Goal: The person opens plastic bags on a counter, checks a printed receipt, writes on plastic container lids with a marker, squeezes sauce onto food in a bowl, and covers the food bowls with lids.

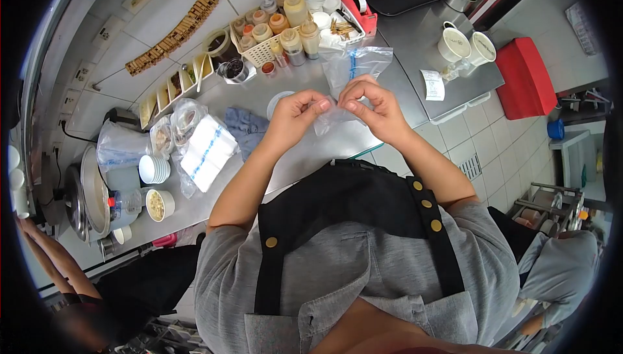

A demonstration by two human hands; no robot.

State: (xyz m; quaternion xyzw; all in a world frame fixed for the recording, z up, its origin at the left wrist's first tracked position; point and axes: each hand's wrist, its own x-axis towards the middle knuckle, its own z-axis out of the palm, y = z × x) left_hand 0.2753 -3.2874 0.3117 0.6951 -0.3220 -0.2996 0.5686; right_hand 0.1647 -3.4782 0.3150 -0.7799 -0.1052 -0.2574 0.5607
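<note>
My left hand (295, 119) and my right hand (375, 106) are close together above the steel counter. Both pinch a clear plastic bag (371, 59) with a blue printed stripe, the fingers closed on its thin film. Part of the bag spreads out beyond my right hand, and a crumpled end hangs between the hands. Behind my left hand a round pale dish or lid (278, 99) is partly hidden. A crumpled blue-grey cloth (245, 130) lies to the left of that hand.
A white basket (263, 51) of sauce bottles stands against the wall. At left are a stack of white bowls (154, 169) and plastic bags (209, 146). Lidded tubs (454, 44) and a receipt (433, 85) sit at right. Co-workers stand at both sides.
</note>
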